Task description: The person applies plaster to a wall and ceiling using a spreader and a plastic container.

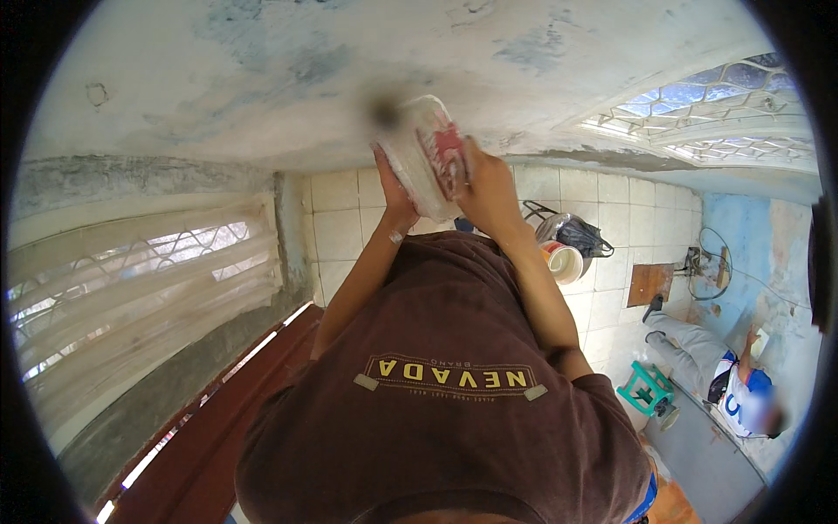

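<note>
In front of my chest, near the wall, my left hand [398,199] grips the left side of a whitish, clear-looking plastic tub [412,168] with white paste smeared on it. My right hand [491,194] is closed on a flat red tool [448,141] streaked with white, held against the tub's right side. The tool's exact kind is hard to make out. Pale wall [288,79] with grey-blue patches rises right beyond both hands.
A barred window [183,262] is at left, a mesh window [716,109] upper right. On the tiled floor stand a paint bucket [564,262] and a black plastic bag [583,236]. Lower right are a green stool [646,388] and another person [738,393] by the blue wall.
</note>
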`<state>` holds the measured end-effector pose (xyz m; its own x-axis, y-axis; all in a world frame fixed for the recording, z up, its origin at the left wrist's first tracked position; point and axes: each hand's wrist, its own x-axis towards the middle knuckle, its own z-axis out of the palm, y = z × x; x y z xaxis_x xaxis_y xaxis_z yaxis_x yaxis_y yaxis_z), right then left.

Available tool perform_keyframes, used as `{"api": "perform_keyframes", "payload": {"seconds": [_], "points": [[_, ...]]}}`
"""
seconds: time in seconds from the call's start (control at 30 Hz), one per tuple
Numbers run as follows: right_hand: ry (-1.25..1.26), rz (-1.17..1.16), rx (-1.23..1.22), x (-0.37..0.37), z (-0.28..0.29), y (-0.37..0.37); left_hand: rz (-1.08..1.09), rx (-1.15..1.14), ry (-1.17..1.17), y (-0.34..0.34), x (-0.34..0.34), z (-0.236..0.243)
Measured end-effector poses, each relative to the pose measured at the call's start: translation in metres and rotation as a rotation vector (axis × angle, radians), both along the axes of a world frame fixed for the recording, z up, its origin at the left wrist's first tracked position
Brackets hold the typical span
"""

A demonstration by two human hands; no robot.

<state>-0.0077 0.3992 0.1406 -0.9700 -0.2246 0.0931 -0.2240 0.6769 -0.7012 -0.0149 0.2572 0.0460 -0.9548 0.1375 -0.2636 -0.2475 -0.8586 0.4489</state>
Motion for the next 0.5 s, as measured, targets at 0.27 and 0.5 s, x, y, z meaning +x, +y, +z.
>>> {"api": "perform_keyframes", "payload": {"seconds": [0.27, 0.5], "points": [[0.097, -0.009, 0.048, 0.005, -0.008, 0.025, -0.008, -0.156, 0.0, 0.032, 0.003, 0.019], [0.242, -0.034, 0.011, 0.007, -0.011, 0.046, -0.01, -0.212, 0.011, 0.057, 0.011, 0.017]]}}
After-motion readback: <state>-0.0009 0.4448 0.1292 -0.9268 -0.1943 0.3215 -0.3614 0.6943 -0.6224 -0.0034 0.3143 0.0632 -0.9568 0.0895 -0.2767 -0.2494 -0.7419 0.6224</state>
